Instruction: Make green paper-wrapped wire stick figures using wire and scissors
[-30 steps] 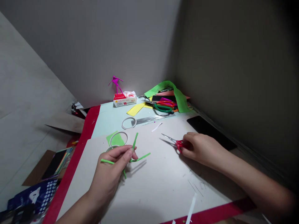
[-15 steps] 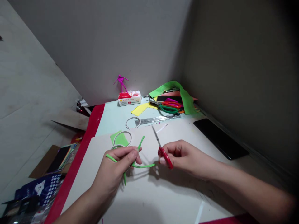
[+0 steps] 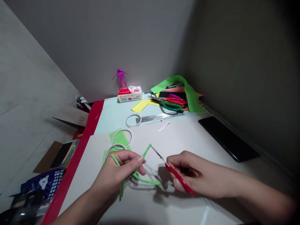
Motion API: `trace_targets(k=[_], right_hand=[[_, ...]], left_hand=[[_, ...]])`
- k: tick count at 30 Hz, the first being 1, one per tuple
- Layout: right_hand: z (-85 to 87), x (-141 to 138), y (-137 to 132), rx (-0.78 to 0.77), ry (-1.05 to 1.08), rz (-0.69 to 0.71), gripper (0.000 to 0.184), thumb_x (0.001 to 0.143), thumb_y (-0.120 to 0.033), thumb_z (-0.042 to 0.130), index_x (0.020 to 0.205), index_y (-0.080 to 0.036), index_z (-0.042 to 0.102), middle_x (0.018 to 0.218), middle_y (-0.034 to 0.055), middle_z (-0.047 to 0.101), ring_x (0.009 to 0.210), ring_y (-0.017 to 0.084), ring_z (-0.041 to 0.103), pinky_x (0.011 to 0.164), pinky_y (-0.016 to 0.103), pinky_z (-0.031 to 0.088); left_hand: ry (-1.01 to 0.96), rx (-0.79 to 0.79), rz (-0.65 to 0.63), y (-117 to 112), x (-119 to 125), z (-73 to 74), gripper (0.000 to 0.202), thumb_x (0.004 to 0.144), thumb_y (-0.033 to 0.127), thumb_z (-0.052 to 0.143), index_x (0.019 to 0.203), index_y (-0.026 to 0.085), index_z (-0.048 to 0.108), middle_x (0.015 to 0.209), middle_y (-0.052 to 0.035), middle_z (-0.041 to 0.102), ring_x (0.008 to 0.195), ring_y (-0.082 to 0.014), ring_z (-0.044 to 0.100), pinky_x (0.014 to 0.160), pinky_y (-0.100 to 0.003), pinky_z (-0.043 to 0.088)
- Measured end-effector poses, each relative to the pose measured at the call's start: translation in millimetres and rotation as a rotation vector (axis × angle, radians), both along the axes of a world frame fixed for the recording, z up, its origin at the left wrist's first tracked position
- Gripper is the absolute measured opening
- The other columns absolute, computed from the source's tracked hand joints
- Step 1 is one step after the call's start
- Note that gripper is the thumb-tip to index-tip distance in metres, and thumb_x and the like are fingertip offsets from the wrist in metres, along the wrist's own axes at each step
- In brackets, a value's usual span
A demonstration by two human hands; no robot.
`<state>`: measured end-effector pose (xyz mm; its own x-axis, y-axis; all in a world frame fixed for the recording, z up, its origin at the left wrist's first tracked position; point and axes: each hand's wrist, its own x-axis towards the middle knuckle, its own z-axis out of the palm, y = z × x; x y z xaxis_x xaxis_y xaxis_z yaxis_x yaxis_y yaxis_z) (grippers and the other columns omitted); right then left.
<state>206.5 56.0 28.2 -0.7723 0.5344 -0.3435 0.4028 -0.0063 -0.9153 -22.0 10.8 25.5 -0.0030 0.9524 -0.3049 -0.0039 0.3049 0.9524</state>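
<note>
**Q:** Left hand [image 3: 114,175]: what does it hold?
**A:** A branched green strand [image 3: 147,151], pinched between thumb and curled fingers. One arm points up and right, one curves right along the card, one hangs toward the viewer, and one runs up and left.

**Q:** Right hand [image 3: 197,175]?
**A:** Fingers curled, gripping small red-handled scissors [image 3: 179,178]. Their long axis runs diagonally, with the tips up and left, just beside the strand's upper arm. Whether the blades are parted is hard to tell.

**Q:** Around the hands?
**A:** A white card [image 3: 178,134] lies beneath both. Just beyond the left hand are two white rings [image 3: 122,139] on green paper [image 3: 119,138]; right of the right hand, a black smartphone [image 3: 227,139].
</note>
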Motion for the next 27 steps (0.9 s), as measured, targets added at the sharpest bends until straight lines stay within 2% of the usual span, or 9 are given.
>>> trace_targets(k=[11,27], right_hand=[[-3.4,0.9,-1.9,0.008,0.008,-0.013,0.034,0.085,-0.038,0.056,0.064,-0.019,0.037,0.062,-0.0065,0.034,0.059,0.009,0.03,0.053,0.023,0.026],[-3.5,-1.9,0.7,-0.003,0.021,-0.044,0.036,0.083,-0.042,0.06,0.064,-0.018,0.04,0.061,-0.0059,0.036,0.058,0.008,0.03,0.052,0.023,0.026]], left_hand=[[0.035,-0.046,-0.08,-3.4,2.2,0.8,0.024,0.074,0.036,0.073,0.062,0.015,0.069,0.058,-0.0054,0.069,0.053,-0.0129,0.054,0.054,-0.026,0.038],[0.019,-0.064,-0.062,-1.4,4.0,0.5,0.024,0.073,0.033,0.074,0.059,0.015,0.066,0.057,-0.0058,0.069,0.053,-0.0126,0.054,0.054,-0.025,0.038]])
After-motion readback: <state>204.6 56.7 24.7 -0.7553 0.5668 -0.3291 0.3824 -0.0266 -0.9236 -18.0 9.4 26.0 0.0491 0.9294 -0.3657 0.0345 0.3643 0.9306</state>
